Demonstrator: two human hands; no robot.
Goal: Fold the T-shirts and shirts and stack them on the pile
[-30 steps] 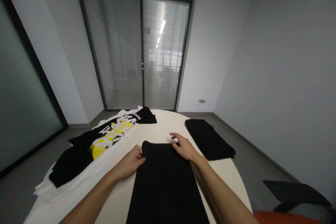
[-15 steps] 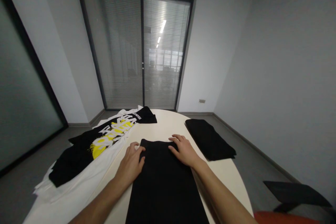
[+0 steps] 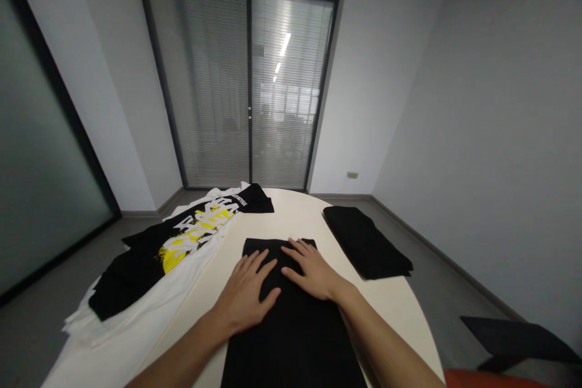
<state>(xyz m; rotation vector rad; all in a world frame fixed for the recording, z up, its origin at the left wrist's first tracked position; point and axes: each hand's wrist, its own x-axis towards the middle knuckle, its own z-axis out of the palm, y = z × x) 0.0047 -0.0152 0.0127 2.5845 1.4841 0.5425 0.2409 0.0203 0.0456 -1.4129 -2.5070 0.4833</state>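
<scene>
Along the right side of a small office room, a pale grey wall [image 3: 477,133] rose above a round-cornered, cream-topped table [image 3: 291,212], while a dark-framed glass door [image 3: 211,85], its blinds lowered, stood beyond the far end. Part of a chair [image 3: 518,339], with a black armrest and a red seat, showed at lower right. White clothing [image 3: 154,309] lay spread along the table's left side, and on top of it rested a black shirt [image 3: 130,276] bearing a yellow and white print. Directly before the person, a black garment [image 3: 291,339] lay flat and smooth down the middle of the table, its near end running out of view. A second black garment [image 3: 364,242], folded into a neat oblong, sat to the right, apart from the first. The person's left hand [image 3: 248,291] lay palm down on the middle garment, fingers extended and thumb spread wide, gripping nothing. The right hand [image 3: 313,270] rested likewise, open and flat, its fingertips near the garment's far edge, also without a grip. Low beside the door, a small plate [image 3: 352,175] was set on the wall.
</scene>
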